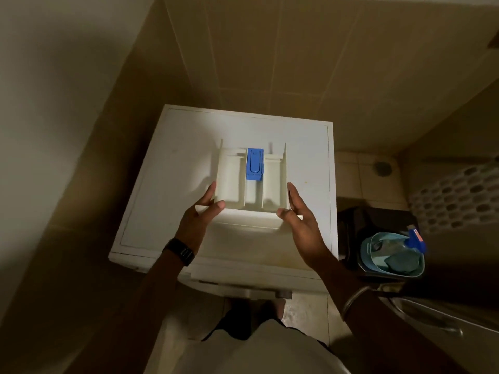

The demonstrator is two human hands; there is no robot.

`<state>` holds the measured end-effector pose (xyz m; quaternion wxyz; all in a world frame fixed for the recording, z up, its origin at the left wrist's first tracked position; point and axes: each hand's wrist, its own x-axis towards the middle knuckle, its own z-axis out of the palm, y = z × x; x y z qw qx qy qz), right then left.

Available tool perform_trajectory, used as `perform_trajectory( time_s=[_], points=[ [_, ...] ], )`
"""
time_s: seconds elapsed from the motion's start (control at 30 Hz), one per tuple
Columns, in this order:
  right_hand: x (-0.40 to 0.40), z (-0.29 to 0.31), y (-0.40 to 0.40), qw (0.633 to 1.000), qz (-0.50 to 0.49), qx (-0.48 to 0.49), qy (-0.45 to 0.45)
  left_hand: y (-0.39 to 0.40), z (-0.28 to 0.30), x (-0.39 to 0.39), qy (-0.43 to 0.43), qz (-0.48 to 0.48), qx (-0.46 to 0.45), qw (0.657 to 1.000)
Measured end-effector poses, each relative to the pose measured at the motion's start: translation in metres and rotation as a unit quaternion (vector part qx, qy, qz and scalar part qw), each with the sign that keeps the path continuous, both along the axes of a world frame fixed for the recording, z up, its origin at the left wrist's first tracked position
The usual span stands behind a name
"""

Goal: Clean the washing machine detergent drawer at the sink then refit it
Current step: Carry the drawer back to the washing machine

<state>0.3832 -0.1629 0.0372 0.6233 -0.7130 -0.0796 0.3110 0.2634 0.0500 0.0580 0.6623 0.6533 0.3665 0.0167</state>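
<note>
Lying lengthwise, drawer (251,182) – front panel toward the person – over the machine (167,201)

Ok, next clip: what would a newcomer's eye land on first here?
The bright blue plastic insert in the middle compartment of the cream plastic detergent drawer stands out first. The drawer is held over the white washing machine top, the left hand and right hand gripping its near corners. On the floor at right, a teal plastic basket holds a blue-capped bottle.
</note>
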Motion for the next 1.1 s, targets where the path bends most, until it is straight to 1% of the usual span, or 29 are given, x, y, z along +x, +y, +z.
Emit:
perform_trajectory(
  time_s=[0.37,0.57,0.9,1.0,1.1],
  points=[
    [-0.006,-0.025,0.006,0.999,-0.018,-0.033,0.002,0.011,-0.023,0.007,0.01,-0.028,-0.003,1.0],
    [-0.005,-0.025,0.01,0.998,-0.041,-0.035,0.026,0.011,-0.026,0.006,0.008,-0.013,-0.007,1.0],
    [-0.006,-0.016,0.008,0.998,-0.026,-0.042,0.027,0.017,-0.026,0.003,0.025,-0.025,-0.014,0.999],
    [0.002,-0.008,0.002,0.998,0.008,-0.057,0.025,0.021,-0.024,0.002,0.021,-0.041,0.009,0.999],
    [0.008,0.002,-0.01,0.998,0.022,-0.042,0.029,0.026,-0.016,0.001,0.021,-0.067,0.067,0.995]
  ],
)
